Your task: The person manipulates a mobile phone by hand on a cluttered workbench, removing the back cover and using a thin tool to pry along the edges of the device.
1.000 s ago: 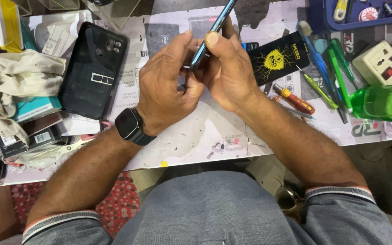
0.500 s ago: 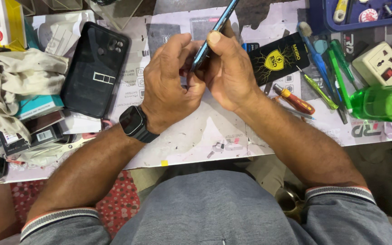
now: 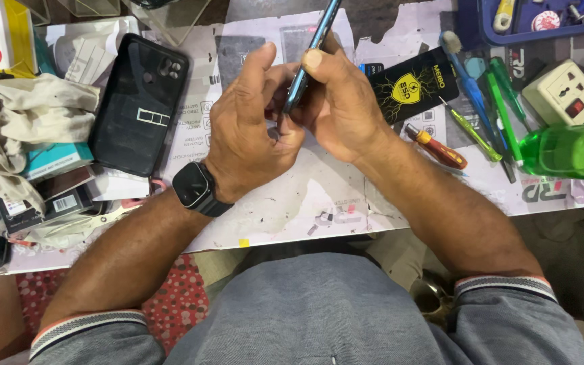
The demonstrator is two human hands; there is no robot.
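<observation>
Hands met above the worktop point(image 3: 346, 196) | left hand point(image 3: 248, 135) and right hand point(image 3: 343, 108) both closed their grip on a blue smartphone point(image 3: 312, 54) held edge-up (black phone case point(image 3: 140, 105) lay left) | advice: steady thumbs, light pressure along the edge.

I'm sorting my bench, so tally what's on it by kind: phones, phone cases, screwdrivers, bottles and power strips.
Phones: 1, the blue phone held edge-on in the left hand and right hand
Phone cases: 1, black case
Screwdrivers: 2, red-handled screwdriver and green screwdriver
Bottles: 1, green bottle
Power strips: 1, white power strip
Total: 6
</observation>
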